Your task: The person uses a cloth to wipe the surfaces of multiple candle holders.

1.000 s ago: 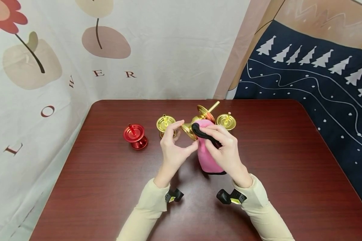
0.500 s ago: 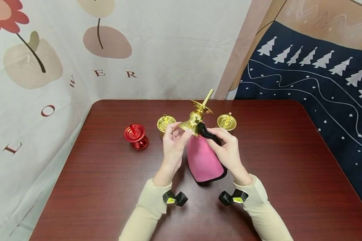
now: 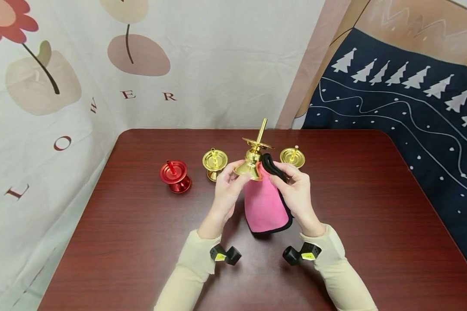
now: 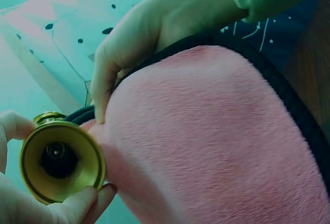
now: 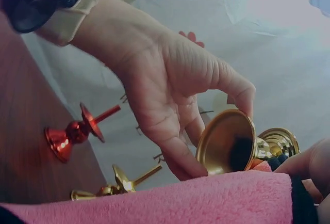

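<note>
A gold candle holder (image 3: pixel 253 156) with a spike and drip plate is held up off the table, leaning slightly right. My left hand (image 3: pixel 226 192) pinches its flared base between thumb and fingers. The base's hollow underside (image 4: pixel 85 175) faces the left wrist camera. My right hand (image 3: pixel 297 191) pinches a pink cloth (image 3: pixel 265 208) with black edging, bunched against the holder's right side. The rest of the cloth hangs down below the hands. In the right wrist view the cloth hides part of the holder's base (image 5: pixel 227 139).
On the brown table (image 3: pixel 140 250) stand a red candle holder (image 3: pixel 175 175) at left and a gold one (image 3: pixel 215 162) behind my left hand. Another gold candle holder (image 3: pixel 292 157) stands behind my right hand. A printed curtain (image 3: pixel 218 65) hangs behind the table.
The gold holder has turned from strongly tilted to nearly upright. My left hand, its fingers spread earlier, has closed on the base. The cloth has unfolded downward, with its black edge showing.
</note>
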The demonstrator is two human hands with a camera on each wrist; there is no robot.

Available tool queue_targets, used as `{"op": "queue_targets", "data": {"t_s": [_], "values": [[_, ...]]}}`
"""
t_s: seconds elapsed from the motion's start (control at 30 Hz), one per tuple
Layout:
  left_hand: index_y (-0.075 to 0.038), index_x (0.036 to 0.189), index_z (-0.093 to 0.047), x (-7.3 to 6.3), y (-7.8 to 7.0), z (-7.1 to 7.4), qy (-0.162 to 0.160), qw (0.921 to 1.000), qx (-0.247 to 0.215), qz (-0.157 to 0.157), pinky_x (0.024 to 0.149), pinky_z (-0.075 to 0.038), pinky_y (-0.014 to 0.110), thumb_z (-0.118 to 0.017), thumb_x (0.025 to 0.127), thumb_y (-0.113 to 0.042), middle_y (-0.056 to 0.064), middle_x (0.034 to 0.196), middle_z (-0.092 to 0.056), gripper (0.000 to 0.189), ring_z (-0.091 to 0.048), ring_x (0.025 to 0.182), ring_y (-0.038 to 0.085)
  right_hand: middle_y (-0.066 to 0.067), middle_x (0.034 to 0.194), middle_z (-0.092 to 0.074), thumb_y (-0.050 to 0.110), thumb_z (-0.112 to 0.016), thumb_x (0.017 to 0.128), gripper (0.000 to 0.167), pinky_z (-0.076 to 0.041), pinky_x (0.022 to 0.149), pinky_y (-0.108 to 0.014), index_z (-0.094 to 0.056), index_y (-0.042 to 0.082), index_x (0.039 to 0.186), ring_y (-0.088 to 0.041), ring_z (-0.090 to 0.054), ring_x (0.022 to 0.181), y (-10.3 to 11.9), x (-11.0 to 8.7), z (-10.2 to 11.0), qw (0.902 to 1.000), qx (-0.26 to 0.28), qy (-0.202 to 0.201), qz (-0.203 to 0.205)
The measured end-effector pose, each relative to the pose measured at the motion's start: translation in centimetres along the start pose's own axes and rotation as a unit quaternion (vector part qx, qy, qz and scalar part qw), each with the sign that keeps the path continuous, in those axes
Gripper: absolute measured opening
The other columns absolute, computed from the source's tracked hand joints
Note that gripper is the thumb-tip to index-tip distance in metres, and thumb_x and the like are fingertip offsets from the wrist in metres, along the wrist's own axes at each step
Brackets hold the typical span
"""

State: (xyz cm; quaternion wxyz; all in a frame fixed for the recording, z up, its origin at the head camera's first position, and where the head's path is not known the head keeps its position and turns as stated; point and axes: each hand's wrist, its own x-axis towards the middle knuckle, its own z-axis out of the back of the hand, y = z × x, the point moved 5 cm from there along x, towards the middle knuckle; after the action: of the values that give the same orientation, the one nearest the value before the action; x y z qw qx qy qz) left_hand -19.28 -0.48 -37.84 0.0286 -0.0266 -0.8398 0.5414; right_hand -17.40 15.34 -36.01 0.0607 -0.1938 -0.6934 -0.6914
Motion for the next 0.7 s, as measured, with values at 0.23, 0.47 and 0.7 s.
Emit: {"op": "queue_targets", "data": {"t_s": [0.23, 0.47, 0.7], "values": [[0.013, 0.116, -0.051, 0.4, 0.9, 0.3, 0.023, 0.9982, 0.009, 0.055, 0.073, -0.047, 0.021, -0.054, 0.076, 0.003, 0.004, 0.095, -0.059, 0.042, -0.056, 0.081, 0.007, -0.027, 0.093, -0.062, -0.020, -0.063, 0.074, 0.024, -0.047, 0.075, -0.012, -0.065, -0.016, 0.097, -0.001, -0.058, 0.084, 1.4, -0.5, -0.3, 0.9905, -0.092, 0.012, 0.102], [0.012, 0.118, -0.051, 0.8, 1.2, 0.3, 0.033, 0.9966, 0.020, 0.073, 0.077, -0.047, 0.023, -0.054, 0.076, 0.003, 0.008, 0.099, -0.058, 0.043, -0.056, 0.083, 0.008, -0.028, 0.089, -0.063, -0.021, -0.064, 0.072, 0.020, -0.046, 0.071, -0.011, -0.066, -0.015, 0.091, -0.013, -0.058, 0.079, 3.8, -0.8, -0.9, 0.9766, -0.158, 0.001, 0.146], [0.016, 0.117, -0.052, 1.1, 1.3, 0.2, 0.047, 0.9947, 0.055, 0.072, 0.074, -0.047, 0.019, -0.058, 0.075, 0.004, 0.010, 0.095, -0.062, 0.044, -0.056, 0.080, 0.006, -0.019, 0.092, -0.066, -0.016, -0.067, 0.074, 0.024, -0.046, 0.071, -0.011, -0.070, -0.007, 0.095, -0.015, -0.059, 0.080, 1.3, -0.5, -0.1, 0.9703, -0.174, 0.001, 0.168]]}}
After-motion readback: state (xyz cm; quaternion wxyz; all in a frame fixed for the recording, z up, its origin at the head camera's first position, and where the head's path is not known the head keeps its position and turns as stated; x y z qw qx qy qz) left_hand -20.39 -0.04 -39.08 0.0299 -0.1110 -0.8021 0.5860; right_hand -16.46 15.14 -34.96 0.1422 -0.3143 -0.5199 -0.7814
